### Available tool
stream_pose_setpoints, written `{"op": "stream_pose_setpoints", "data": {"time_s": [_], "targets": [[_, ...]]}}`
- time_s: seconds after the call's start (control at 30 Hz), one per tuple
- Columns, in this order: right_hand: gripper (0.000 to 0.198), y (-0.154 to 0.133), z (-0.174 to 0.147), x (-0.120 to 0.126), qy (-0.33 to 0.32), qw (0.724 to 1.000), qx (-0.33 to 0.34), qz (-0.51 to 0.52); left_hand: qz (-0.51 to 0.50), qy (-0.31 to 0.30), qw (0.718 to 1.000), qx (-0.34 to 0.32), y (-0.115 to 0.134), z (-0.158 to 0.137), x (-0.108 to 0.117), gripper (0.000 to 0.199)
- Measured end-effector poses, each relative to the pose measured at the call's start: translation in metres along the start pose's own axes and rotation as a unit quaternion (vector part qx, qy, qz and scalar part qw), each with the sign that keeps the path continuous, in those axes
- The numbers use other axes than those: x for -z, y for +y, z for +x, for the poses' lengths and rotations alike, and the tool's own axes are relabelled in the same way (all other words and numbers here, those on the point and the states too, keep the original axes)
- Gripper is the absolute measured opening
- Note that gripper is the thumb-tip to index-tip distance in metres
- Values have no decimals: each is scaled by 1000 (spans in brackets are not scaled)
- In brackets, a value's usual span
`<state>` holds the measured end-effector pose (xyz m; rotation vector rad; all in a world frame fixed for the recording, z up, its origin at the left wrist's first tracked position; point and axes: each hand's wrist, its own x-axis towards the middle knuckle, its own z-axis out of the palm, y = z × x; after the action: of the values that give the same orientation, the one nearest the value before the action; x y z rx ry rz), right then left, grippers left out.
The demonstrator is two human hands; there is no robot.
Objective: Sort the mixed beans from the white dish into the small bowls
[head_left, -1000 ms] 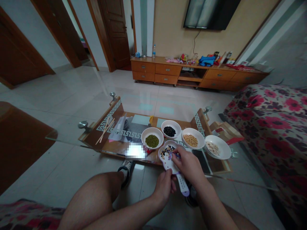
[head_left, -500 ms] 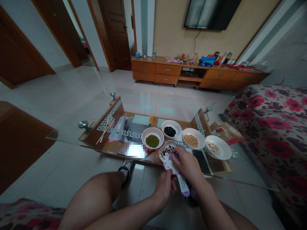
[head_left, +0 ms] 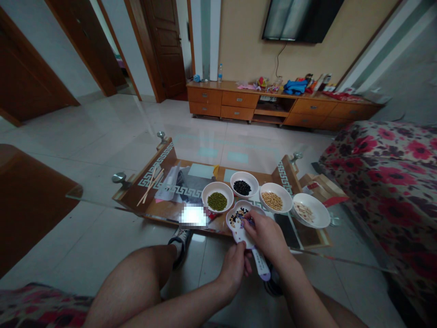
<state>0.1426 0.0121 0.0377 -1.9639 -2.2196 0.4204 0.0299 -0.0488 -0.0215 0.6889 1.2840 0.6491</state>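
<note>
A white, scallop-edged tray with a purple rim is at the front edge of the glass table. Mixed dark and pale beans lie on it. My left hand grips its near edge, thumb on top. A white handle with a purple tip slants down between my hands; whether it joins the tray is hidden. My right hand is over the beans, fingers pinched around something small and purplish. Behind stand white bowls of green beans, black beans, yellow soybeans and pale flat pieces.
Chopsticks are at the left of the glass table. Papers and a dark flat object show near the bowls. A brown paper bag is at right, by a flowered sofa.
Almost nothing differs. Both hands keep their places at the tray, and the bowls stay where they were.
</note>
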Motion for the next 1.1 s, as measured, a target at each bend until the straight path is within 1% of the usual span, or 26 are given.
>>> {"op": "stream_pose_setpoints", "data": {"time_s": [0.4, 0.6, 0.8, 0.9, 1.1], "targets": [[20, 0, 1, 0, -3, 1000, 1, -8, 10, 4, 1000, 12, -1, 0, 0, 56], [20, -2, 1, 6, -8, 1000, 3, -10, 1, 9, 1000, 6, 3, -2, -1, 55], [18, 0, 1, 5, -4, 1000, 11, -3, -5, -4, 1000, -5, 0, -1, 0, 53], [18, 0, 1, 6, -8, 1000, 11, 0, -8, -1, 1000, -4, -2, 1, 0, 53], [19, -3, 0, 8, -11, 1000, 4, 0, -5, -6, 1000, -10, 1, -1, 1, 55]]}}
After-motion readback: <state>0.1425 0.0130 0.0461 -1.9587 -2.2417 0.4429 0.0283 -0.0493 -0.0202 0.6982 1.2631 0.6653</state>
